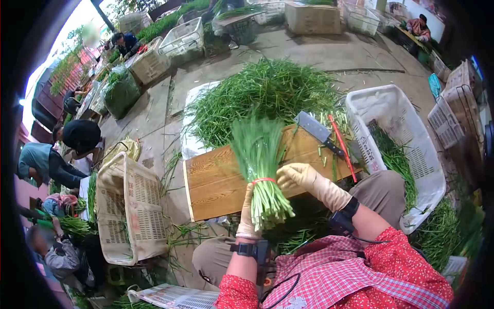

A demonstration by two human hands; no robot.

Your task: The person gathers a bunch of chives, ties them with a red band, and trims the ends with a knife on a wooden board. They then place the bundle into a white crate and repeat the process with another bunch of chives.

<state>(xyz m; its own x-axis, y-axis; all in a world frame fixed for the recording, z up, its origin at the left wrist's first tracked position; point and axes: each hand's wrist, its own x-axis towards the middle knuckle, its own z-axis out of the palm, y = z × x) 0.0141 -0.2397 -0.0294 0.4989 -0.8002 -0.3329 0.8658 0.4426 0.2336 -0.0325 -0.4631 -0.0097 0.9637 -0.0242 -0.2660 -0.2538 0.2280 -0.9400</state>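
- Left cream-gloved hand (246, 213) is gripping a thick bunch of long green stalks with pale butts (265, 154) from its left side; its fingers are mostly hiding behind.
- Bunch is leaning over the near edge of a brown wood-grain board (213, 175), butts pointing toward the wearer, leaf tops showing blurred; one narrow red band (264, 180) is circling it.
- Right cream-gloved hand (298, 177) is hovering half-curled just beside the band; can't tell if its fingertips are touching or holding anything.
- Doing it well, my read: left should be gripping firmly without crushing; right should be squaring the band and levelling butts.
- Counting nearby, left to right: one beige lattice plastic crate (146, 203) is standing; one board is lying centre; one loose green heap (267, 90) is spreading beyond; one broad-bladed, black-handled cleaver (319, 133), one slim red rod (342, 148) are lying right; one white plastic crate (363, 136) is holding greens.
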